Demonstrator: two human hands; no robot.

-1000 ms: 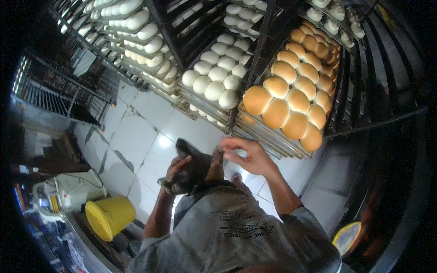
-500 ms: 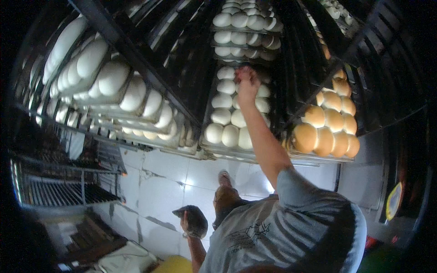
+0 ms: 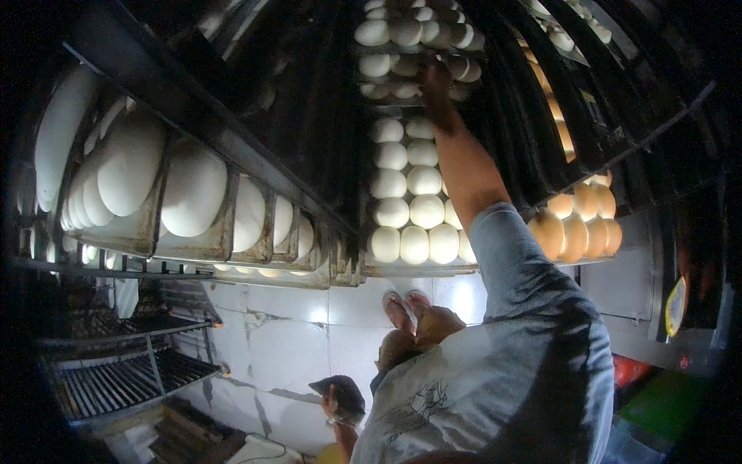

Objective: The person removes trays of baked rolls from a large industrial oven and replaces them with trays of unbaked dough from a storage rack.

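My right arm reaches forward into a dark rack, over a tray (image 3: 421, 271) with rows of pale round dough pieces (image 3: 389, 183). My right hand (image 3: 437, 81) is in shadow by a higher tray of pale dough pieces (image 3: 406, 32); its fingers are too dark to make out, and so is any touch. Low at my left side, my left hand (image 3: 331, 404) is closed on a dark, pad-like cloth (image 3: 349, 393). Golden-brown buns (image 3: 573, 236) sit on a tray to the right of my forearm.
Large pale dough pieces (image 3: 193, 189) fill metal trays close on the left. Dark rack bars (image 3: 209, 116) slant down on both sides. A low slatted rack (image 3: 139, 379) stands at lower left. Pale tiles (image 3: 290, 348) cover the floor around my feet. A yellow-rimmed oval (image 3: 675, 307) is at far right.
My right hand has moved farther forward, from above the middle tray to the higher trays. The view has shifted; the left trays look larger, and both feet now show. The dark cloth stays in my left hand.
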